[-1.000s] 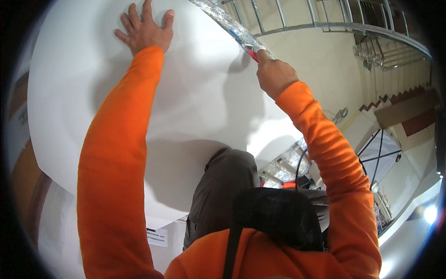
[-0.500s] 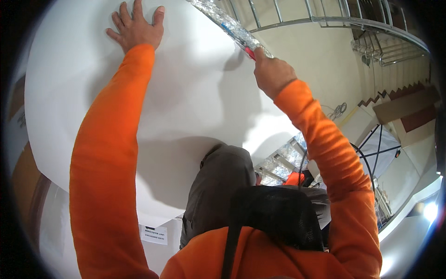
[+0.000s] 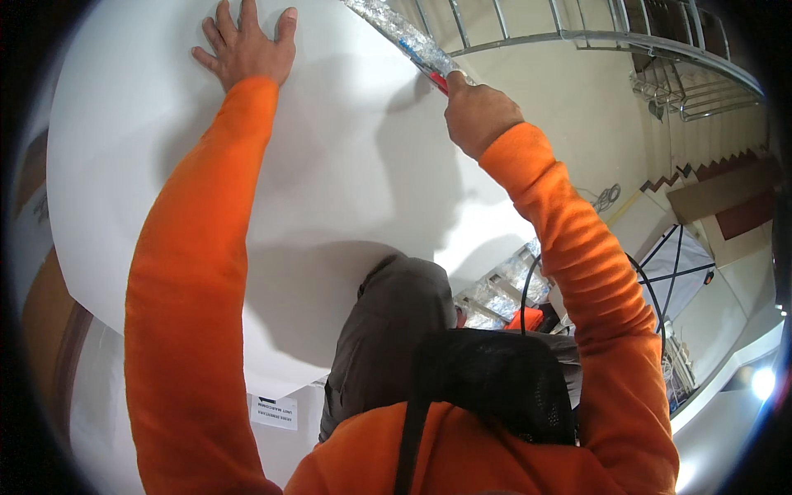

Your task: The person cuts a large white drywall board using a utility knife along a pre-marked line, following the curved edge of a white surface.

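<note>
A large white sheet [image 3: 338, 148] lies under me, with my knee [image 3: 388, 313] on it. My left hand [image 3: 252, 54] rests on its upper part with fingers spread. A bar wrapped in crinkled, shiny material [image 3: 388, 21] runs along the sheet's upper right edge. Closed round a red tool [image 3: 437, 80], my right hand [image 3: 483, 120] is at that edge, against the bar; a blue part shows beside the red, and the tool's exact kind is hard to make out.
Curved metal railings [image 3: 602, 37] stand above right. Shiny wrapped pieces [image 3: 487, 297], an orange item [image 3: 526, 318] and cables [image 3: 652, 301] lie right of my knee. Brown boards [image 3: 714, 190] and a folded white item with black straps [image 3: 672, 264] sit far right.
My right hand has slid a little up and left along the bar's edge with the red tool. My left hand has shifted slightly leftward on the sheet, still spread.
</note>
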### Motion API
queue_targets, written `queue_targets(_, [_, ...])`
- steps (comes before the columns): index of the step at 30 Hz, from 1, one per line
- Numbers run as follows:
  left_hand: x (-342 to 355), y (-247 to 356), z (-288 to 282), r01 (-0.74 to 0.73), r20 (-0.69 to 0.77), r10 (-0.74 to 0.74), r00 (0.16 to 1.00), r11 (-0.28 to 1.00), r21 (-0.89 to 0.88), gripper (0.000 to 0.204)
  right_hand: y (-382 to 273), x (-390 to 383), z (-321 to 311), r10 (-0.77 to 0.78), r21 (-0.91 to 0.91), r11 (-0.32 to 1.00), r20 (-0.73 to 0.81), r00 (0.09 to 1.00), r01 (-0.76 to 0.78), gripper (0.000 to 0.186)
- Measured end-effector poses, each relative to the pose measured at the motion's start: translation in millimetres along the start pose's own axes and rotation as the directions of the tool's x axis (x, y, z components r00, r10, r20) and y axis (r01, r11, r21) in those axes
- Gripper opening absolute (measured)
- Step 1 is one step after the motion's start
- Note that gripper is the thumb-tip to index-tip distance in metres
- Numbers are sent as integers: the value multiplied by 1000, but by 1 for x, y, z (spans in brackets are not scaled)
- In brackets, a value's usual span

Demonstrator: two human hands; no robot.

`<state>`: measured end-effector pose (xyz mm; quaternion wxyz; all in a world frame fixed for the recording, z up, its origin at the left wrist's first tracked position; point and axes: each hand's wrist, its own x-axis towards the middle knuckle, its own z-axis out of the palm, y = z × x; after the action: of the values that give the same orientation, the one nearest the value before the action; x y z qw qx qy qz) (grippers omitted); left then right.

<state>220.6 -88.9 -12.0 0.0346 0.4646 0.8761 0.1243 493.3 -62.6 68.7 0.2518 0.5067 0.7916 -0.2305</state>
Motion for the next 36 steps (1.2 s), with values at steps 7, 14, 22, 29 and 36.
queue_targets(7, [-2, -18, 2, -9, -20, 10, 1000, 1000, 26, 69, 18, -36, 11, -32, 0, 999, 65, 997, 32, 23])
queue_targets(14, [1, 1, 2, 3, 4, -3, 1000, 1000, 23, 70, 3, -8, 3, -13, -15, 1000, -39, 999, 12, 22])
queue_targets(22, [-2, -20, 2, -10, -17, 11, 1000, 999, 35, 69, 20, -47, 12, 29, -40, 999, 134, 991, -23, 21])
queue_targets(29, [1, 0, 3, -12, -8, 13, 1000, 1000, 21, 69, 14, -16, 15, -23, -27, 999, -64, 998, 22, 22])
queue_targets(36, [-1, -10, 1, -6, -8, 6, 1000, 999, 48, 69, 25, -44, 22, 35, -46, 998, 108, 994, -31, 20])
